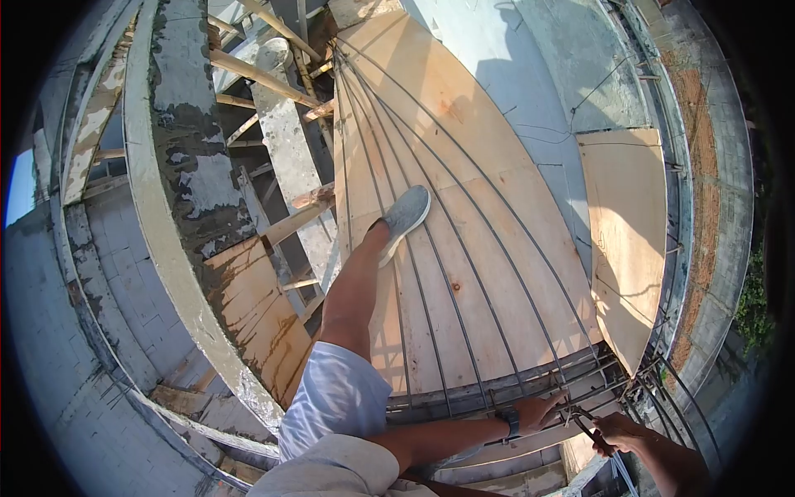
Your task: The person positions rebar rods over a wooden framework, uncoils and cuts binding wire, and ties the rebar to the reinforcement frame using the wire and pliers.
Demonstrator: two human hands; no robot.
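My right hand (621, 432) is closed round the handles of dark pincers (586, 424), whose jaws reach left to a crossing of steel bars. My left hand (538, 412), a dark watch (511, 423) on its wrist, has its fingers closed at the same crossing, apparently on a rebar; the fingertips are small and partly hidden. Long rebars (476, 277) fan out over the plywood panel (497, 248) from these crossbars (472, 401). Below my right hand hang thin pale strands (621, 474), perhaps tie wire.
My shoe (406, 214) stands on the plywood among the bars. Left of it are a gap with wooden poles (261, 76) and a curved concrete beam (170, 224). A second plywood sheet (625, 224) leans at right. Loose bar ends (687, 396) stick out at lower right.
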